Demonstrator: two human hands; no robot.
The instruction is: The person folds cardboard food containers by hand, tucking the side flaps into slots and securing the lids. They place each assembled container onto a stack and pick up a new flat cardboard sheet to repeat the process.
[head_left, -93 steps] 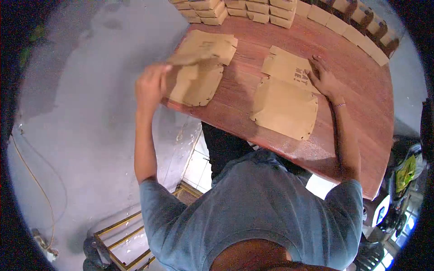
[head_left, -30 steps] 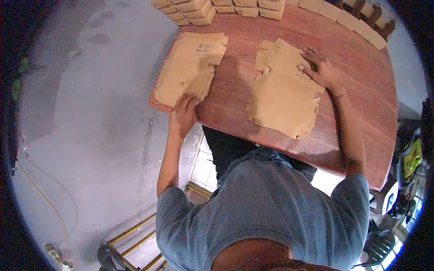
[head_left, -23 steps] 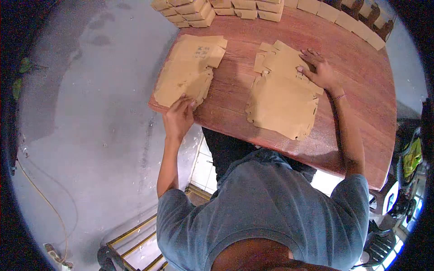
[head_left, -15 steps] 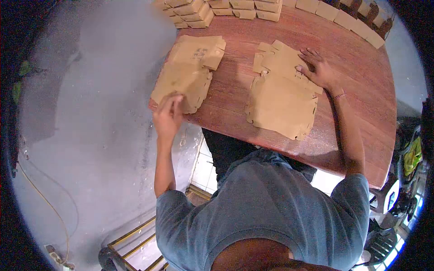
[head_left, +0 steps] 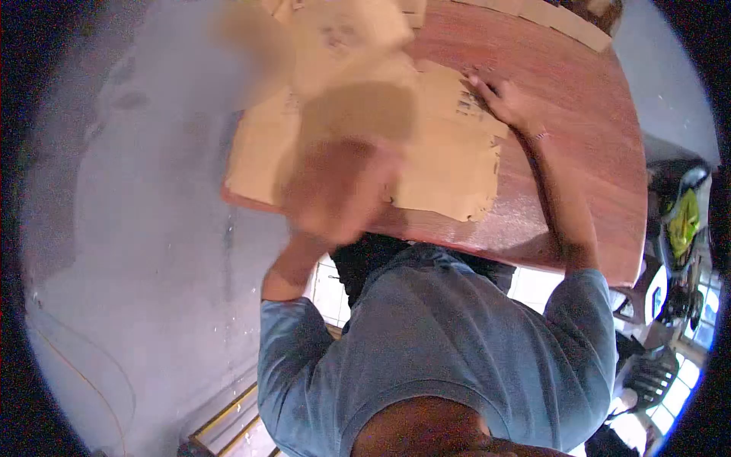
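My left hand (head_left: 343, 186) is smeared by motion over the table's near left part. It grips the near edge of a flat cardboard box blank (head_left: 354, 68), which is raised and tilted, with a blurred print on its far part. Beneath it, another cardboard blank (head_left: 255, 148) lies at the table's left edge. To the right, a flat cardboard blank (head_left: 453, 179) with slotted edges rests on the table, its left side partly covered by the raised one. My right hand (head_left: 509, 105) lies with fingers apart at this blank's upper right edge.
The reddish wooden table (head_left: 582, 198) curves away on the right. Along its far edge stand cardboard pieces (head_left: 510, 6), partly cut off by the frame. A grey wall (head_left: 160, 190) borders the table on the left. A dark plastic chair (head_left: 653, 381) stands at the lower right.
My left hand has lifted a cardboard blank from the left and swung it rightward, towards the other blank. My right hand remains by the right blank's edge. The view has shifted slightly.
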